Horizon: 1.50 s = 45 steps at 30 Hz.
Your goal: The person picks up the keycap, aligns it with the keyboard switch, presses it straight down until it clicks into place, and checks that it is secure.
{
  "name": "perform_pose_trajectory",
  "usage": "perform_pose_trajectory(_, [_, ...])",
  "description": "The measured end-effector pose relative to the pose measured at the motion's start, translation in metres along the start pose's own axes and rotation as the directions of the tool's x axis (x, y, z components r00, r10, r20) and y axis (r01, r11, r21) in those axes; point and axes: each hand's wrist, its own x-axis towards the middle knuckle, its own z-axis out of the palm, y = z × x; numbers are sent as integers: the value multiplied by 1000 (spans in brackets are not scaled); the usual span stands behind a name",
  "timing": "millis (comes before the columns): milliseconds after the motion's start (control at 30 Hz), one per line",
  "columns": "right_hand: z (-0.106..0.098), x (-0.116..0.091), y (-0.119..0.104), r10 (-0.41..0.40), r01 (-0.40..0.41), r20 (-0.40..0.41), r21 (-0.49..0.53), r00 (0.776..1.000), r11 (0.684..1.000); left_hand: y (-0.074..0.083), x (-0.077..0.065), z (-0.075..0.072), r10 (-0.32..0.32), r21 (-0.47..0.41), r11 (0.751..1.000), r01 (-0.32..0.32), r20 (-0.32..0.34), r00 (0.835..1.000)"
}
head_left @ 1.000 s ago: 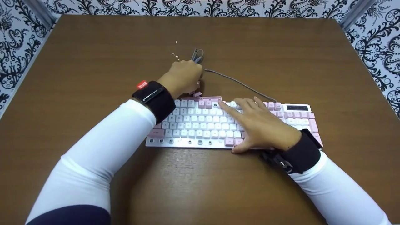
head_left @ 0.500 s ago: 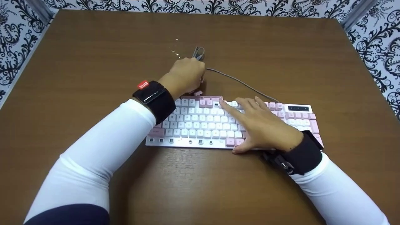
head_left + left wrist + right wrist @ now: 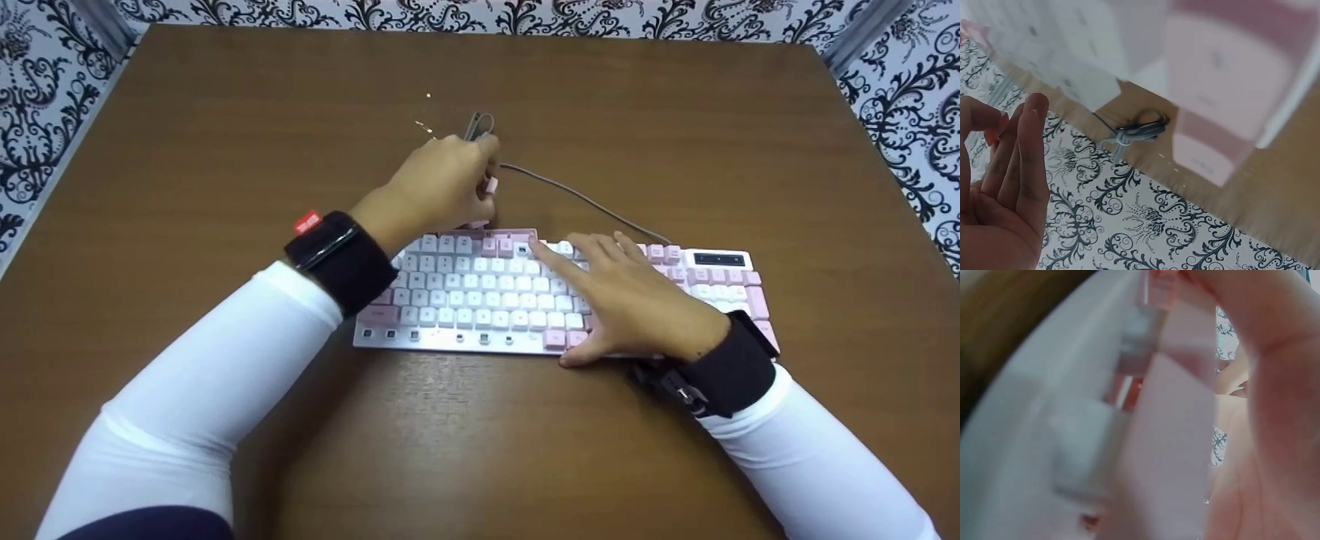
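Note:
A white and pink keyboard [image 3: 487, 292] lies on the brown table, several bare switches showing along its bottom row. Just beyond its back edge my left hand [image 3: 442, 184] pinches a small pink keycap [image 3: 491, 185]. In the left wrist view, thumb and fingertip meet on that keycap [image 3: 1001, 125], which the fingers partly hide. My right hand [image 3: 630, 300] rests spread over the keyboard's right half, thumb at the front edge, covering many keys. Close up in the right wrist view are pink keycaps [image 3: 1168, 439] beside the palm.
A grey cable [image 3: 585, 200] runs from the keyboard's back toward a tied bundle [image 3: 1140, 134] behind the left hand. Small bright specks [image 3: 425, 128] lie on the table [image 3: 675, 112] nearby. Patterned black and white covering [image 3: 900, 135] surrounds the table's edges.
My left hand has turned and lifted slightly, its wrist shifting left, and the pink keycap now shows between its fingers. The right hand stays in place.

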Motion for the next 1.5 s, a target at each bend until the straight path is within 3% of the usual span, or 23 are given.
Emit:
perform_pose_trajectory(167, [1, -1, 1, -8, 8, -17, -8, 1000, 1000, 3, -17, -3, 15, -61, 998, -18, -42, 999])
perform_pose_trajectory(400, [3, -1, 0, -24, 24, -19, -11, 1000, 1000, 7, -41, -7, 36, -191, 981, -37, -8, 999])
perform_pose_trajectory(600, [3, -1, 1, -19, 19, -18, -21, 1000, 1000, 8, -57, -2, 65, -217, 975, -55, 38, 997])
perform_pose_trajectory(900, [1, -2, 0, -9, 9, -9, -9, 1000, 1000, 6, -74, 7, 70, -190, 981, -50, 101, 992])
perform_pose_trajectory(1100, [2, -2, 0, -18, 18, -5, -17, 1000, 1000, 1, -82, 15, 54, -116, 993, -36, 155, 986])
perform_pose_trajectory(1267, [3, -1, 1, -24, 24, -8, -23, 1000, 999, 0, -88, 18, 60, -43, 998, -55, 131, 990])
perform_pose_trajectory(1500, [3, -2, 1, -21, 21, -7, -9, 1000, 1000, 2, -96, 19, 109, -4, 994, -109, 70, 992])
